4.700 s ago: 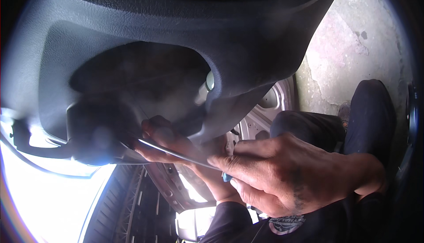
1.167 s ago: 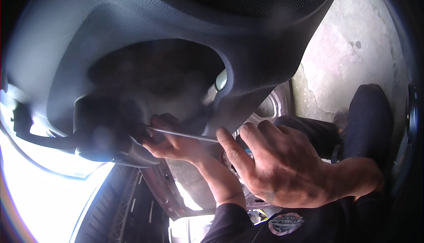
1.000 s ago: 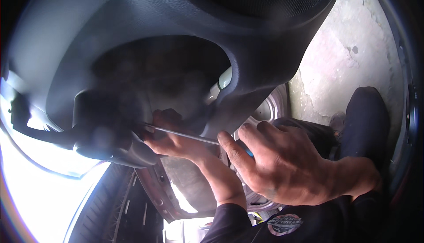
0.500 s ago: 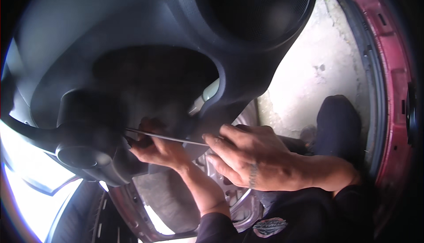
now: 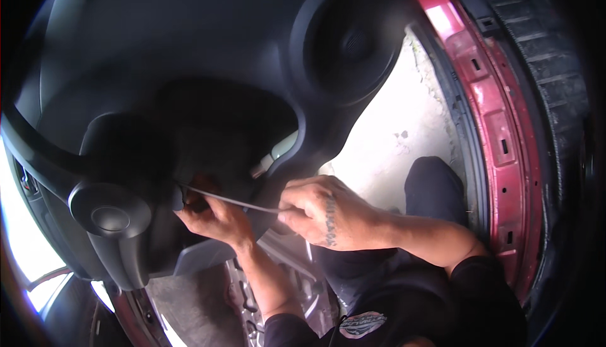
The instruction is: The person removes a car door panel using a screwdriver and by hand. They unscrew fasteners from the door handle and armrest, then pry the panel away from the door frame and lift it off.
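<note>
Beneath the dark plastic door panel (image 5: 189, 63), both hands work at its recessed lower section. Right hand (image 5: 328, 211), fingers curled together, pinches the near end of a thin metal rod (image 5: 230, 200), which runs leftward and slightly upward into the shadowed recess. Left hand (image 5: 211, 217), fingers bent, grips the rod's far portion close to the panel surface, beside a round black knob (image 5: 110, 209). A circular speaker housing (image 5: 350, 41) sits in the panel above the right hand. A red door frame (image 5: 486, 113) curves along the right, with pale concrete ground (image 5: 404, 132) between it and the panel.
</note>
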Demonstrator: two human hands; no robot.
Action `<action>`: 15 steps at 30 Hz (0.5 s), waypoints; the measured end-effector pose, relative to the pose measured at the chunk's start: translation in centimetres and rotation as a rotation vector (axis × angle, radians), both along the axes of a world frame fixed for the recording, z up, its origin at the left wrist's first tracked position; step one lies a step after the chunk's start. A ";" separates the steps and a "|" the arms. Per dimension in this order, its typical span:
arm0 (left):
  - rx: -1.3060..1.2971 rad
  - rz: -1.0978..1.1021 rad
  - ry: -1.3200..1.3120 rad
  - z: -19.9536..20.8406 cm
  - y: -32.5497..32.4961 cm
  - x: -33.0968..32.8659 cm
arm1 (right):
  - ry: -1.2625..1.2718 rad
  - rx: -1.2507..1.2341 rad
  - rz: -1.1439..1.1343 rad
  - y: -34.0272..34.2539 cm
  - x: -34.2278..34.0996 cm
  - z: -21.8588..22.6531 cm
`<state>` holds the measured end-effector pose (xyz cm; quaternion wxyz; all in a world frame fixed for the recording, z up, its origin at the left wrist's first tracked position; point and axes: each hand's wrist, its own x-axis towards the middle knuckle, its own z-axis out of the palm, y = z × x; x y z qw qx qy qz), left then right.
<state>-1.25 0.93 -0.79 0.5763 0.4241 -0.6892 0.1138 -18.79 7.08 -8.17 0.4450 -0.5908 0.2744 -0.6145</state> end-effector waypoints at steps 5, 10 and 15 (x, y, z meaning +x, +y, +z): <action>-0.022 -0.004 -0.085 0.0 -0.5 0.3 | -0.025 -0.031 -0.026 0.1 0.1 -0.1; -0.023 -0.001 -0.065 -1.1 -0.5 1.0 | -0.008 0.004 -0.100 1.0 -0.2 0.1; -0.022 -0.029 -0.049 -0.6 -0.9 0.6 | -0.066 0.032 -0.151 0.8 0.3 0.8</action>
